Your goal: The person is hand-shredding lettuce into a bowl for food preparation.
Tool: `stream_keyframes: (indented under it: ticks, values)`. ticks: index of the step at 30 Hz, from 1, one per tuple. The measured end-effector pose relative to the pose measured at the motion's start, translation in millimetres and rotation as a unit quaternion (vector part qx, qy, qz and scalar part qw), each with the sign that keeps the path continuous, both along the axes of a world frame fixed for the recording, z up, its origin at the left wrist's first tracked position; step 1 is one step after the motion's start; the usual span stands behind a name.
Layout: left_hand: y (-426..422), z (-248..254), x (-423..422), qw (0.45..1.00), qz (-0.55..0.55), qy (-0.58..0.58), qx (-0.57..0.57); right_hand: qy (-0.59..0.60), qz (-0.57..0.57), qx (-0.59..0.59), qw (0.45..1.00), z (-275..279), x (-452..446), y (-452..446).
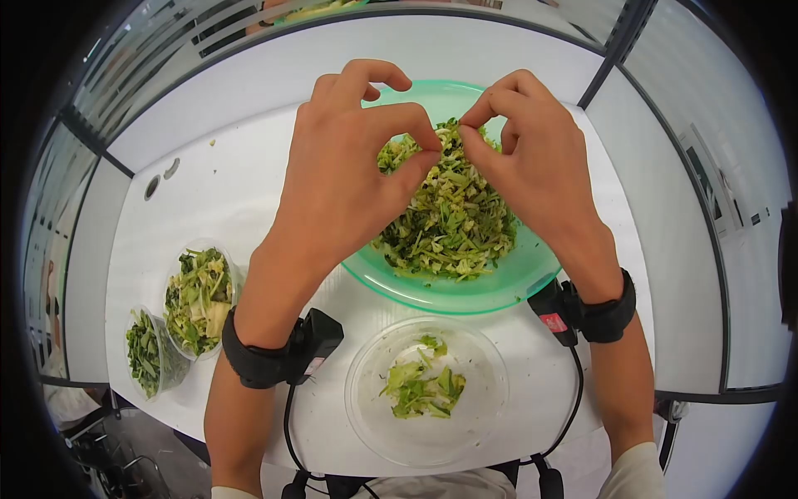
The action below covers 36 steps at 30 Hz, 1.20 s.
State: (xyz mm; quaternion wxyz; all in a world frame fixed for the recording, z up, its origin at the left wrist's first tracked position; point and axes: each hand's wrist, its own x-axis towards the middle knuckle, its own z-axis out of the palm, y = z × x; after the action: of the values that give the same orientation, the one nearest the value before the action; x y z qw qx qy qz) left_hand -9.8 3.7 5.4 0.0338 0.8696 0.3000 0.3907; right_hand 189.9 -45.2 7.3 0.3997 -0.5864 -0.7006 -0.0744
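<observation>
Above a big green plastic bowl (449, 304) of chopped leafy greens (453, 224), both my hands are raised close together. The thumb and index finger of my left hand (345, 150) pinch together over the greens, its other fingers bent. A small gap away, my right hand (536, 154) pinches too, thumb against index finger. Anything between either set of fingertips is too small to make out against the greens. Nearer me stands a clear round container (363, 416) with a few pieces of leaf (424, 391) in its bottom.
At the left stand two clear tubs of greens, one with mixed cut leaves (199, 299), one with darker leaves (144, 353). Black straps with boxes (312, 345) sit on both wrists, and cables (573, 399) run from them. White panels (690, 249) border the table.
</observation>
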Motion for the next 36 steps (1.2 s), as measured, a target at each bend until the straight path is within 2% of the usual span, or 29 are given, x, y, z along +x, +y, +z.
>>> stream_keyframes:
  ticks: [6, 12, 23, 28, 36]
  values:
    - [1.7, -0.4, -2.5, 1.0, 0.007, 0.013, 0.004, 0.105, 0.046, -0.049, 0.992, 1.4, 3.8, 1.5]
    - [3.3, -5.9, -1.3, 0.999, 0.017, 0.026, 0.014, 0.207, 0.134, -0.161, 0.956, 6.1, 3.2, 0.5]
    - [5.3, -1.6, -1.7, 0.999, 0.019, -0.028, -0.004, 0.075, 0.135, -0.159, 0.975, 2.5, 3.8, -0.5]
    - [3.5, -3.1, -1.0, 0.999, 0.014, -0.003, -0.028, 0.144, 0.121, -0.112, 0.976, 0.9, 3.6, 1.7]
    - [1.1, -0.8, -0.7, 0.999, 0.011, 0.02, -0.029, 0.121, 0.08, -0.085, 0.986, 2.9, 3.6, 1.7]
